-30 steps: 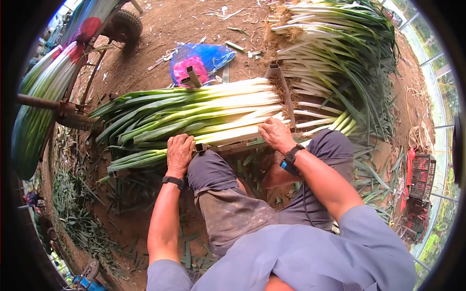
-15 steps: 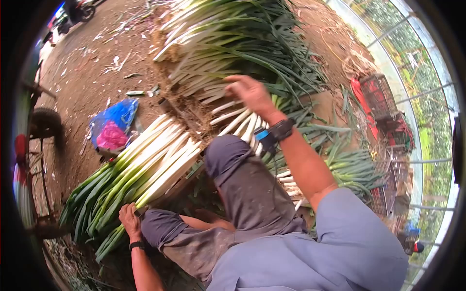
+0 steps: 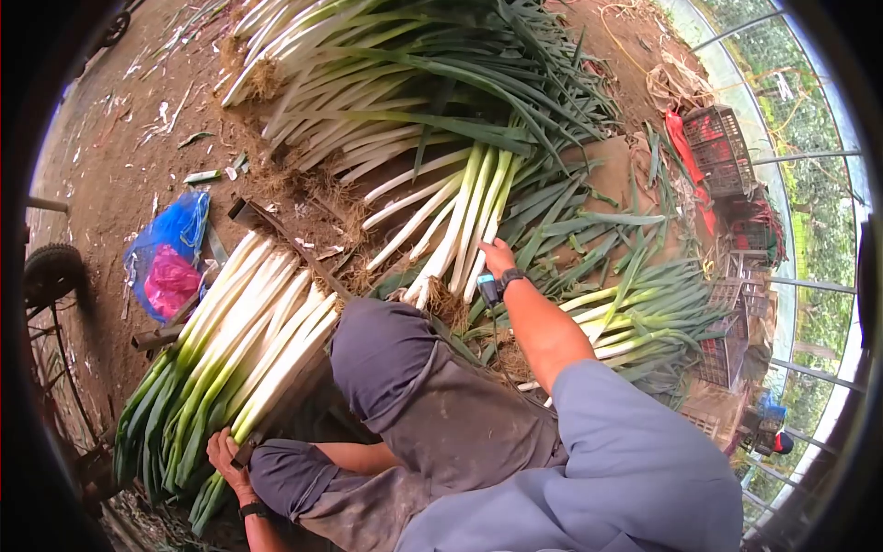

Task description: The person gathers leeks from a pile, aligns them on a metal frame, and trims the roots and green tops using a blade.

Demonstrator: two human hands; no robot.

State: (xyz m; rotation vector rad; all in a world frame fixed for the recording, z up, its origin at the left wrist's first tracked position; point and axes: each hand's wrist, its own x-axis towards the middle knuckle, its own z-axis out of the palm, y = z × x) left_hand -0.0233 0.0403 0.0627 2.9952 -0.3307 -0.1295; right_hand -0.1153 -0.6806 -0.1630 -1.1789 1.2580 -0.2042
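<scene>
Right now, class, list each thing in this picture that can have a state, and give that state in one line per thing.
Left hand: gripping the green end of the stacked leeks.
Right hand: grasping a few loose leeks.
Stacked leeks: trimmed, aligned side by side.
Loose leeks: roots on, fanned apart.
Leek pile: heaped, untrimmed.
Blue bag: crumpled on the soil.
Red crate: tilted.

**Greenhouse with bare earth floor**

A brown dirt floor (image 3: 120, 156) is seen, littered with scraps. Daylight is admitted through clear sheeting on metal frame bars (image 3: 809, 156) at the right edge, where red crates (image 3: 717, 147) are stacked.
</scene>
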